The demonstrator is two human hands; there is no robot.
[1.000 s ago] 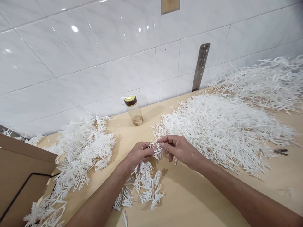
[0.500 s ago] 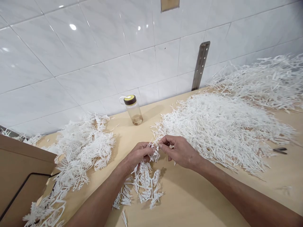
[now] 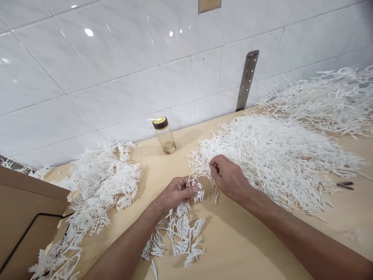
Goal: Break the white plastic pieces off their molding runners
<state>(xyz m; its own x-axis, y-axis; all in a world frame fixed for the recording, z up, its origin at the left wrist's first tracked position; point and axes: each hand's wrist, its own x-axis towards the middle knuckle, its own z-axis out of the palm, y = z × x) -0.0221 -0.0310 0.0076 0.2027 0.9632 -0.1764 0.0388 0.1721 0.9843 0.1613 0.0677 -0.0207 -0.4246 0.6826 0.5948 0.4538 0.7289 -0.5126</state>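
Observation:
My left hand [image 3: 177, 193] is closed around a white branching plastic stem [image 3: 199, 193], its short twigs poking out past the thumb. Below that hand hang or lie more branched white sprays [image 3: 186, 235] with tufted tips; how they join the held part is hidden by the fingers. My right hand [image 3: 229, 175] is pinched, a little to the right and higher, beside the near-left edge of a big heap of loose white sprigs [image 3: 271, 155]. A thin white sprig [image 3: 216, 193] shows just under its curled fingers and seems held there.
A clear bottle [image 3: 165, 138] with a dark and yellow lid stands near the tiled wall. Bushy white branches [image 3: 107, 182] pile up at left by a cardboard box [image 3: 29, 217]. Dark-handled snips or tweezers [image 3: 345, 185] lie at right. A metal bracket [image 3: 247, 81] is against the wall.
My right hand has moved away from the left hand, to the right and slightly up towards the heap. My left hand and its stem have shifted slightly right.

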